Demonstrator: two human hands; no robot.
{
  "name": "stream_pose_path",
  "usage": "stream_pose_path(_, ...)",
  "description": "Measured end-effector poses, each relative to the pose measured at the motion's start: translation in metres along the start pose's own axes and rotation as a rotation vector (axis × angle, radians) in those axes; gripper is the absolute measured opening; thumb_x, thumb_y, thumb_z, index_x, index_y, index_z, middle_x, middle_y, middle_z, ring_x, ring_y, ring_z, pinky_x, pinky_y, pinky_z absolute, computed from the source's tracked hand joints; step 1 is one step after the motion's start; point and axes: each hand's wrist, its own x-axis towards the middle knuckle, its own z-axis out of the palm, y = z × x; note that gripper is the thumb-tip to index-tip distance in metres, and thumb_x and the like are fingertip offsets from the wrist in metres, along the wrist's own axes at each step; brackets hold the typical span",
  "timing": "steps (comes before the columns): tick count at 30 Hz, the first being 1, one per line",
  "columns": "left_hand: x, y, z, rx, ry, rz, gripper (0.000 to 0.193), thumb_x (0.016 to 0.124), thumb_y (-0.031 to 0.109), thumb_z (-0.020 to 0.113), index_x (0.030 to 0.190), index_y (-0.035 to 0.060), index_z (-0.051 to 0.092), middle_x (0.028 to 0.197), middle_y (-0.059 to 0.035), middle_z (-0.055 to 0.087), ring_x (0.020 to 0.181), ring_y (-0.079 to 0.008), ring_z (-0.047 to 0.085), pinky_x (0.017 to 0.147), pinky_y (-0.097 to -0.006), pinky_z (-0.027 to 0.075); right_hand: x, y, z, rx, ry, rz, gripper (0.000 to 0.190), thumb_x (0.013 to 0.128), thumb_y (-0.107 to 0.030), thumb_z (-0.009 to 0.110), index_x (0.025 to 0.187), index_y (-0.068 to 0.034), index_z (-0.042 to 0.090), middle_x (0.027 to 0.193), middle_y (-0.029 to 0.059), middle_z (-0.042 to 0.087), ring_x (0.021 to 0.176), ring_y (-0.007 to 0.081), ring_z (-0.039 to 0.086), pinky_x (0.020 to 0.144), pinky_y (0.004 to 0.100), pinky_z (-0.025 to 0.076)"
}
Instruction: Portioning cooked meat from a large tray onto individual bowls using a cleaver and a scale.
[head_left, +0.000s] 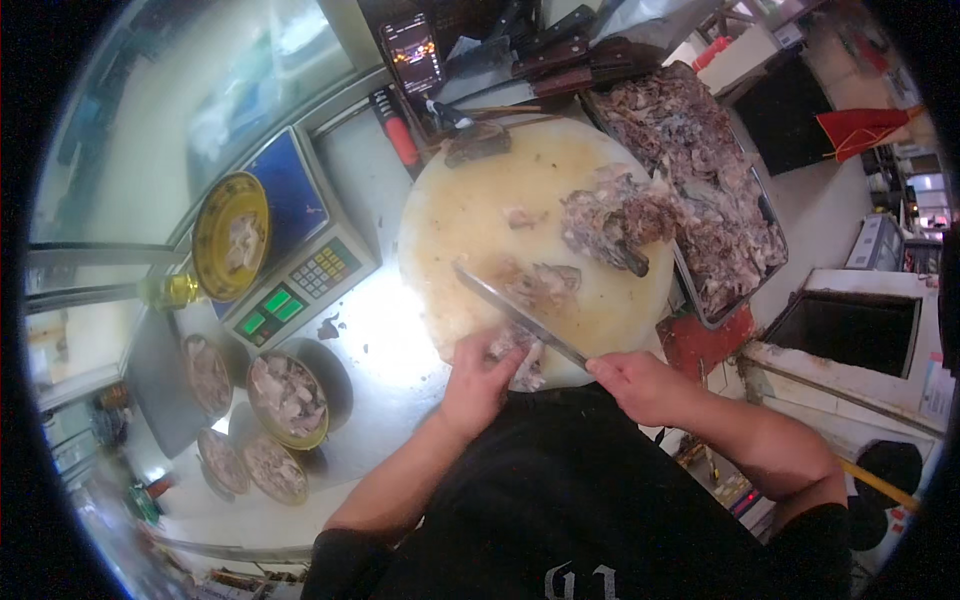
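On a round, pale chopping block (465, 202), my left hand (480, 379) grips a piece of meat (529, 367) at the near edge. My right hand (634, 386) holds a knife (521, 315) by its handle, the blade angled up and left across the block, just beyond that meat. Past the blade lies a smaller chunk of meat (555, 281). A large, dark heap of meat (619, 217) rests on the block's right side, with a small scrap (525, 217) to its left. Another dark piece (478, 144) sits at the far edge.
A metal tray (705, 319) full of meat adjoins the block on the right. Several knives (559, 60) and a lit phone (412, 56) lie at the back. Left stand a digital scale (300, 289) bearing a yellow bowl (214, 247), and several bowls of meat (289, 401).
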Motion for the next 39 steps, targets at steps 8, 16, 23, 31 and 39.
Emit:
stream_pose_path(8,-0.001,0.003,-0.006,0.105,-0.070,-0.011,0.057,0.067,0.000,0.062,0.121,0.0183,0.066,0.122,-0.0216,0.052,0.105,-0.0396,0.052,0.091,-0.0462,0.045,0.048,-0.009,0.025,-0.075,0.027,-0.057,0.054,0.101,-0.045,0.039,0.101,0.003,0.065,0.096,0.0292,0.065,0.095,0.0445,0.064,0.086,0.0474,0.049)
stream_pose_path(16,-0.003,-0.008,0.000,0.132,0.076,0.111,0.043,0.067,0.009,0.074,0.109,0.0170,0.068,0.118,-0.0210,0.053,0.105,-0.0404,0.053,0.088,-0.0451,0.047,0.048,-0.001,0.017,-0.045,0.180,-0.155,0.051,0.098,-0.046,0.045,0.108,0.000,0.065,0.098,0.0260,0.067,0.094,0.0427,0.064,0.084,0.0465,0.050)
stream_pose_path(23,-0.001,-0.008,0.009,0.091,0.065,0.189,0.035,0.071,0.010,0.068,0.105,0.0149,0.069,0.113,-0.0158,0.057,0.102,-0.0379,0.056,0.082,-0.0462,0.048,-0.021,0.000,0.001,-0.109,0.075,-0.162,0.048,0.098,-0.044,0.045,0.111,-0.001,0.064,0.097,0.0246,0.067,0.093,0.0426,0.065,0.083,0.0470,0.051)
stream_pose_path(31,0.007,-0.010,0.012,0.134,0.135,0.249,0.038,0.067,0.006,0.068,0.104,0.0136,0.069,0.112,-0.0158,0.055,0.105,-0.0386,0.054,0.087,-0.0467,0.047,-0.018,-0.007,-0.002,-0.284,0.060,-0.080,0.049,0.099,-0.045,0.045,0.106,0.000,0.063,0.092,0.0257,0.067,0.088,0.0449,0.064,0.081,0.0522,0.050)
stream_pose_path(39,0.007,-0.007,0.017,0.156,0.152,0.192,0.040,0.067,0.004,0.067,0.105,0.0143,0.069,0.113,-0.0149,0.055,0.105,-0.0357,0.053,0.088,-0.0452,0.046,0.008,-0.020,-0.009,-0.263,-0.023,-0.065,0.057,0.099,-0.048,0.041,0.095,0.003,0.066,0.090,0.0272,0.066,0.088,0.0459,0.064,0.082,0.0515,0.050)
